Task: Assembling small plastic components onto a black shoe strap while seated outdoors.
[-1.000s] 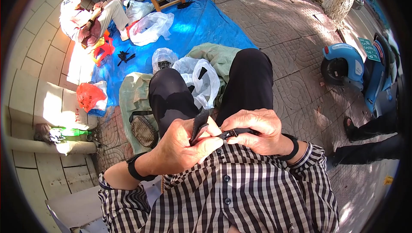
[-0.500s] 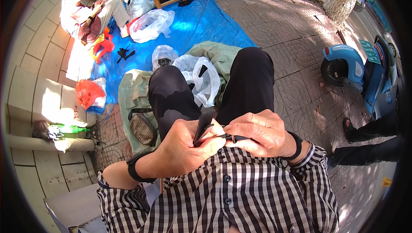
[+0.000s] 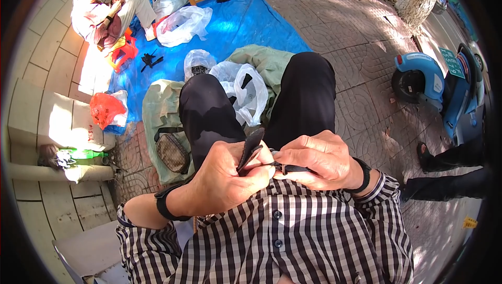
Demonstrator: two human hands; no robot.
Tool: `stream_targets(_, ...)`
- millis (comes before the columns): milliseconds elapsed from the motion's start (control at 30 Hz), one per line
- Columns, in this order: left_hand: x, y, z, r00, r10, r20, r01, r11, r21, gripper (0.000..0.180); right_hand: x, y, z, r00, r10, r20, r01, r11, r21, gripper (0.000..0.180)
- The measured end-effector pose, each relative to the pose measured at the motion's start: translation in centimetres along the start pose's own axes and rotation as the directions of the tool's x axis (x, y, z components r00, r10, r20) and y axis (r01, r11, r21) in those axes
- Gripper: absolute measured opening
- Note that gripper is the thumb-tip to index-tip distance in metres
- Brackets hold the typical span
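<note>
Above my lap both hands hold a black strap (image 3: 251, 149) that looks like flat fabric or webbing. My left hand (image 3: 222, 178) is closed around one end, and a flap of the strap stands up between thumb and forefinger. My right hand (image 3: 318, 163) pinches the other stretch, close to the left fingertips. At the right fingertips sits a small brownish piece (image 3: 284, 169), perhaps a metal ring or buckle; its shape is too small to make out. The right palm hides part of the strap.
White plastic bags (image 3: 250, 93) lie beyond my knees on green cloth, by a brown checked pouch (image 3: 172, 153). A blue tarp (image 3: 230, 28) carries black strips (image 3: 151, 61). Another person (image 3: 102, 20) sits far left. A blue scooter (image 3: 431, 83) stands right, near a bystander's legs (image 3: 444, 177).
The standing flap of strap in my left hand has tilted slightly to the right. Both hands stay in nearly the same place and keep their hold.
</note>
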State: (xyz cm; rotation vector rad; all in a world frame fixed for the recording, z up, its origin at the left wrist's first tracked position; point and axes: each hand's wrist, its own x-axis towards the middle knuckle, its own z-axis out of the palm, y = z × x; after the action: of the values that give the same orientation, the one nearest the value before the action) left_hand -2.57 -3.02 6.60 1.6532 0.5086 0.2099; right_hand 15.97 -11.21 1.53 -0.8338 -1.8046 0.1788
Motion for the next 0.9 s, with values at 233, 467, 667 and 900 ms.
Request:
stream_targets(233,-0.2,0.2,0.4,0.987,-0.121,-0.101,0.118,0.992,-0.036,0.013,0.6,-0.5,-0.8,0.971,0.202,0.127,-0.231,0.929,0.290,0.022)
stream_targets(467,0.0,-1.6,0.9,0.990,0.067,-0.123,-0.063,0.997,0.039,0.015,0.2,0.2,-0.2,0.916,0.348,0.199,-0.401,0.802,0.443,0.014)
stream_targets(667,0.5,-1.9,0.3,0.994,-0.028,-0.101,0.030,0.999,0.019,0.018,0.1,0.0,0.5,0.938,0.294,0.186,-0.327,0.927,0.185,0.010)
stream_targets(900,0.2,-0.3,-0.5,0.946,-0.305,0.108,0.320,0.932,-0.172,0.014,0.0,0.0,0.6,0.922,0.328,0.204,-0.374,0.892,0.254,0.010)
